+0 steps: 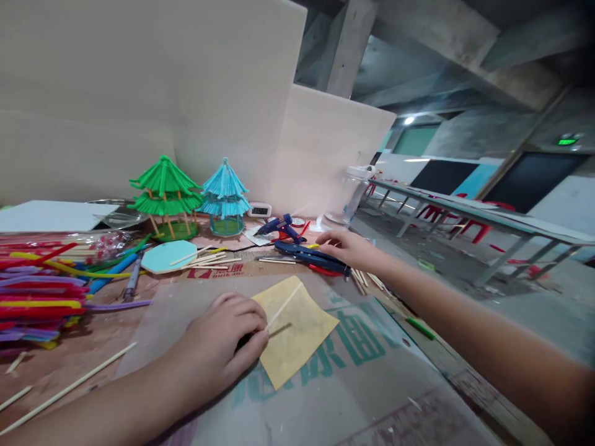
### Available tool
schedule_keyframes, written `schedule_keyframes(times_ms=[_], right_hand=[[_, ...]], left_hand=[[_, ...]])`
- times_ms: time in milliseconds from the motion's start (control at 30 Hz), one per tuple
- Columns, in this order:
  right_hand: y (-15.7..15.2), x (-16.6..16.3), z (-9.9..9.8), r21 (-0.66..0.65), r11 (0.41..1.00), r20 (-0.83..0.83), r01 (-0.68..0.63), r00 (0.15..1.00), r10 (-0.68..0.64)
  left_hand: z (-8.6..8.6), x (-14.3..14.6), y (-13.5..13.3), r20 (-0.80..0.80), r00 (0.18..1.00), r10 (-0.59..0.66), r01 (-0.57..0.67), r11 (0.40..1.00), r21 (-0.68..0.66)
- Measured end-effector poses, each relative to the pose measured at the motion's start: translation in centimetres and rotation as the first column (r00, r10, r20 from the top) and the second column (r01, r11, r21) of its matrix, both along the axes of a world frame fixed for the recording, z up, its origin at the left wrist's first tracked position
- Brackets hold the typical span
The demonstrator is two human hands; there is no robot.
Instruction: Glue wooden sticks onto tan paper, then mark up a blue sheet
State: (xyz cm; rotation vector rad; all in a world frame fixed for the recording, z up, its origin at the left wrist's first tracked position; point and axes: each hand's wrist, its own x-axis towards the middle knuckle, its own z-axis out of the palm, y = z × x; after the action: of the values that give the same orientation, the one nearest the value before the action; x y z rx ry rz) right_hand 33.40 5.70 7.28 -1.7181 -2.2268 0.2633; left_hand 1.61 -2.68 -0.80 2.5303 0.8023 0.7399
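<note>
My left hand [223,347] is closed in a pinch on a thin wooden stick [283,305], which slants up over a yellow square sheet [297,337] on the cardboard-covered table. My right hand [348,248] reaches far forward, fingers curled over the blue-handled pliers [309,254] lying by red handles. A blue glue gun [281,226] stands just behind them. A green straw pavilion [165,195] and a smaller blue pavilion [225,195] stand at the back.
A pile of coloured straws [37,291] fills the left. A light-blue octagon plate [167,255] with loose sticks lies mid-table. White boards [186,93] wall the back. A clear jar [353,192] stands right; long tables [465,214] beyond.
</note>
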Motion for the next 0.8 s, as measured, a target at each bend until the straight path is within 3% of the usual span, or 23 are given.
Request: schedule_keyframes(times_ms=[133, 300, 600, 800], right_hand=[[5.0, 0.3, -1.2, 0.002, 0.999, 0.047, 0.047, 0.998, -0.047], [8.3, -1.3, -1.9, -0.056, 0.998, 0.021, 0.007, 1.0, -0.006], [9.6, -1.2, -2.9, -0.125, 0.992, -0.049, -0.015, 0.999, 0.009], [9.7, -1.6, -2.6, -0.087, 0.996, -0.035, 0.011, 0.999, -0.014]], left_hand=[[-0.2, -0.1, 0.0, 0.001, 1.0, 0.003, -0.003, 1.0, 0.003], [0.0, 0.0, -0.1, 0.002, 1.0, -0.006, 0.006, 1.0, -0.011], [0.1, -0.1, -0.2, 0.035, 0.999, -0.024, 0.024, 1.0, -0.01], [0.0, -0.1, -0.1, 0.022, 1.0, -0.021, 0.021, 1.0, -0.013]])
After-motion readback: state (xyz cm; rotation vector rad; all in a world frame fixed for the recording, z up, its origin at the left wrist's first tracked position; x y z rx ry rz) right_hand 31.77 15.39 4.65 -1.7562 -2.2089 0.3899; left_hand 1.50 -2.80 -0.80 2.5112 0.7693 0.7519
